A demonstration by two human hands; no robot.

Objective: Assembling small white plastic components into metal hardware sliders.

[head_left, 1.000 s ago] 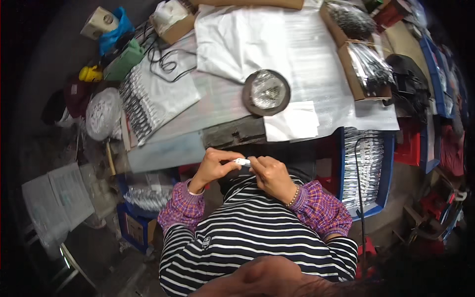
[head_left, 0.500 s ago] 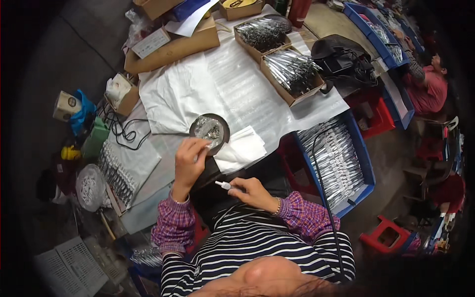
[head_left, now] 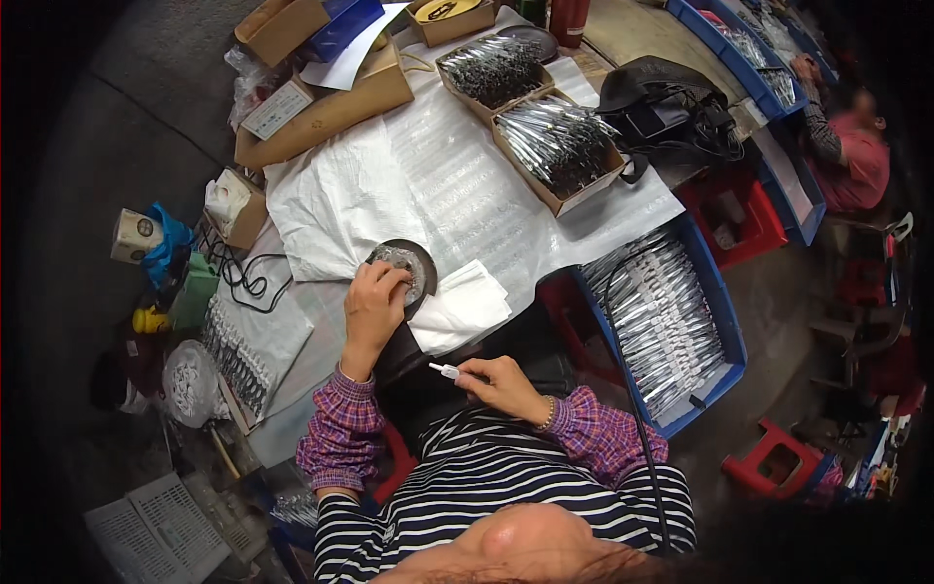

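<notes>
My left hand [head_left: 375, 304] is over a dark round dish [head_left: 429, 290], its fingertips pinched together among the small metal parts in a clear plastic bag [head_left: 397, 256] there. Whatever those fingers grip is too small or hidden to make out. Lower and to the right, my right hand [head_left: 502, 387] holds a small white plastic piece [head_left: 446, 370] between thumb and fingers, its narrow tip pointing left. A folded white cloth or paper [head_left: 461, 308] lies beside the dish, at the table's near edge.
Two cardboard boxes of thin metal rods [head_left: 555, 146] stand on the white sheet [head_left: 438, 165]. At right, a blue bin [head_left: 735, 365] holds rows of similar pieces, with a black cable [head_left: 611, 321] crossing it. More rows [head_left: 236, 365] lie at left. A person [head_left: 851, 161] sits far right.
My left hand has lowered its fingers into the bag in the dish. The right hand stays nearly in place, holding the white piece. The whole view has shifted slightly.
</notes>
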